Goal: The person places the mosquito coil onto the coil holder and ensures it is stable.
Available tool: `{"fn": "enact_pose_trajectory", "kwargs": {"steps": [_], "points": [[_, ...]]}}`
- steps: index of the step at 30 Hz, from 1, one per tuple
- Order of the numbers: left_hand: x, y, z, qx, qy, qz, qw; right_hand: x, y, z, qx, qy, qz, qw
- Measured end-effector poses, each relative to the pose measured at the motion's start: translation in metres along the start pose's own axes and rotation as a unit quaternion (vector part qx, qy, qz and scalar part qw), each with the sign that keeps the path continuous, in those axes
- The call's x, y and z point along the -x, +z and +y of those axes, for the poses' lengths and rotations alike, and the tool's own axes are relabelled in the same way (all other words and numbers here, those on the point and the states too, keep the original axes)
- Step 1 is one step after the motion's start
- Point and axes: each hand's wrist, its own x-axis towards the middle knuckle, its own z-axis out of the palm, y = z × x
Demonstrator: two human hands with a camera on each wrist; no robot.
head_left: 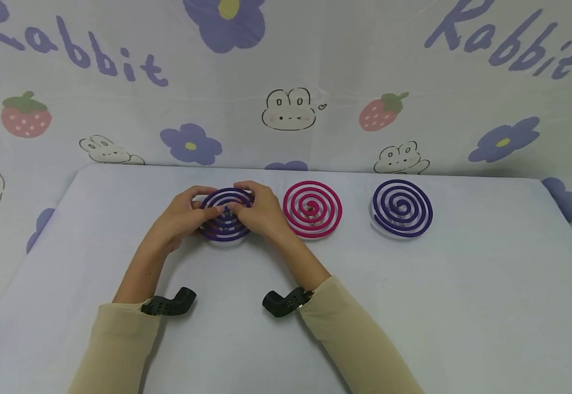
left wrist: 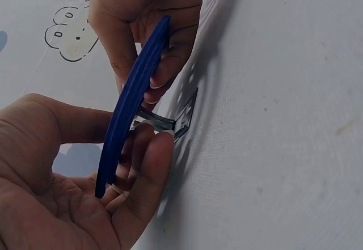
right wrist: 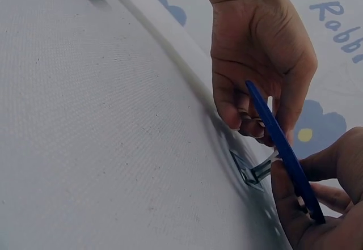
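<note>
A dark blue-purple mosquito coil [head_left: 225, 238] is between my two hands at the left of the row. My left hand [head_left: 180, 215] pinches its left side, thumb on top near the centre and fingers beneath. On the opposite side, my right hand [head_left: 262, 212] grips it the same way. In the left wrist view the coil [left wrist: 129, 105] appears edge-on, raised above the table. Under it stands a small metal stand [left wrist: 184, 122], its upright reaching up among the fingertips. The fingers hide where the upright meets the coil's centre.
To the right, a pink coil [head_left: 334, 209] and another dark purple coil [head_left: 427, 210] sit slightly raised above the white table [head_left: 443, 306]. Behind the table's far edge hangs a printed cloth [head_left: 335, 71]. Dark wrist mounts [head_left: 180, 302] stick out from both sleeves.
</note>
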Motion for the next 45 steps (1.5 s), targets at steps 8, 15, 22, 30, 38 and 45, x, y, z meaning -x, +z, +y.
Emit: {"fn": "enact_pose_trajectory", "kwargs": {"steps": [8,15,22,30,38,45], "points": [[0.003,-0.001,-0.003,-0.006,0.008,-0.005,0.9999,0.000,0.003,0.001,0.009,0.003,-0.009,0.9999],[0.004,-0.002,-0.003,-0.001,0.005,-0.011,0.9999,0.002,0.003,-0.001,0.024,0.001,-0.006,0.9997],[0.007,-0.003,-0.001,-0.024,0.014,0.005,0.9996,0.004,0.003,-0.007,0.103,-0.042,-0.009,0.9938],[0.004,-0.002,0.001,-0.011,0.010,-0.008,0.9999,0.007,0.001,-0.010,0.139,-0.047,-0.004,0.9891],[0.002,-0.002,0.002,-0.021,0.009,-0.007,0.9997,0.007,-0.005,-0.011,0.138,-0.052,0.009,0.9890],[0.003,-0.004,0.001,-0.046,0.024,0.017,0.9985,0.009,-0.010,-0.022,0.139,-0.069,0.009,0.9878]]}}
